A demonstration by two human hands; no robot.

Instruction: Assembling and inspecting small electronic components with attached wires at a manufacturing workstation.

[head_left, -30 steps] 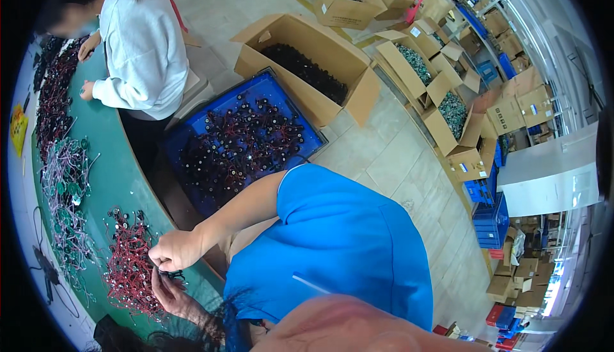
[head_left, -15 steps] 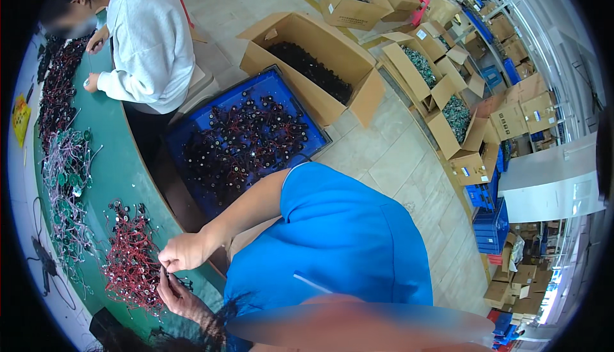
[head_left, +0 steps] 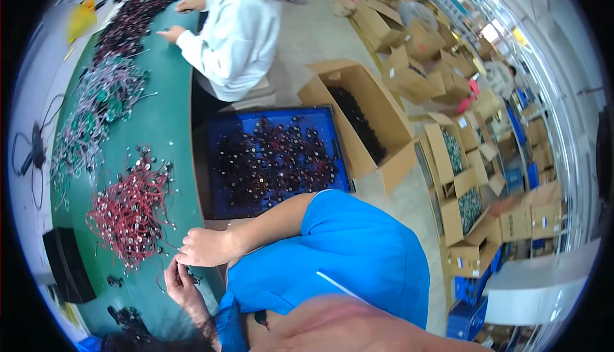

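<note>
My right hand (head_left: 206,247) reaches in from the blue sleeve with its fingers closed in a pinch. Just below it, my left hand (head_left: 181,284) is also closed, and the fingertips of both meet over the table's near edge. What they pinch is too small to make out; a thin dark wire shows beside the fingers. Close by lies a heap of red-wired small round parts (head_left: 131,214) on the green table (head_left: 176,166). A few dark parts (head_left: 128,320) lie near my left forearm.
A black box (head_left: 67,264) stands at the table's left. Purple-and-green wired parts (head_left: 105,99) lie farther up, near a co-worker in a white top (head_left: 240,32). Beside the table are a blue tray (head_left: 220,121) of dark parts and an open carton (head_left: 400,121). More cartons line the right.
The view has swung, so the table, tray and co-worker sit farther right and the black box shows fully. My hands stay fingertip to fingertip, now just off the heap's near side.
</note>
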